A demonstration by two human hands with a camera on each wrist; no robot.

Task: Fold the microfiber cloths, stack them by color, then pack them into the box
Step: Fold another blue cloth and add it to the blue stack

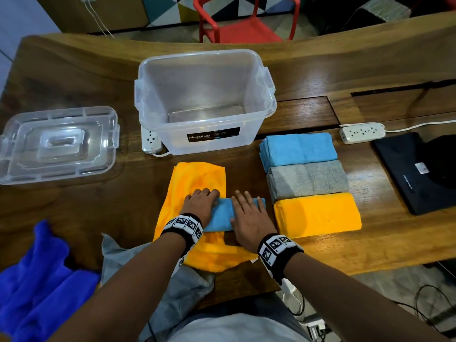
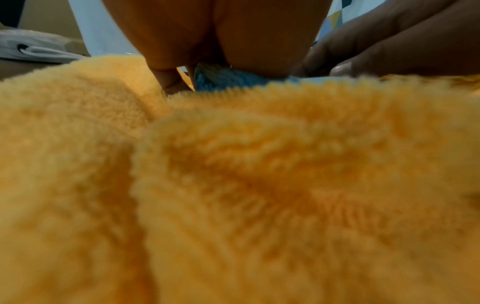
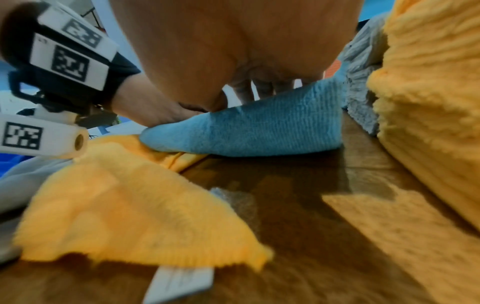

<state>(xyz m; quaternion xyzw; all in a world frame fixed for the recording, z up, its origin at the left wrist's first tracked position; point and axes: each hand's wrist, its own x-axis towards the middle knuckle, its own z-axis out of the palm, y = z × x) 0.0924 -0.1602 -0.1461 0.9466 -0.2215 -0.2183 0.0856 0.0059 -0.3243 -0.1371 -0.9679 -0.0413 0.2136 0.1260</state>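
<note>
Pressing down side by side, the left hand (image 1: 201, 204) and right hand (image 1: 249, 222) lie flat with fingers spread on a folded light-blue cloth (image 1: 223, 219), each grip open and pinching nothing, probably to flatten the crease before the cloth goes to its pile. It lies partly over an unfolded orange cloth (image 1: 195, 178) near the counter (image 1: 74, 77) edge, with loose grey (image 1: 172, 287) and dark blue (image 1: 37, 280) cloths nearer still, awaiting folding. Just right, orange (image 1: 318, 214), grey (image 1: 308, 178) and blue (image 1: 298, 149) stacks sit in a row by colour, and beyond them the box (image 1: 204, 99) stands open, its lid (image 1: 59, 144) set aside left, ready for packing.
</note>
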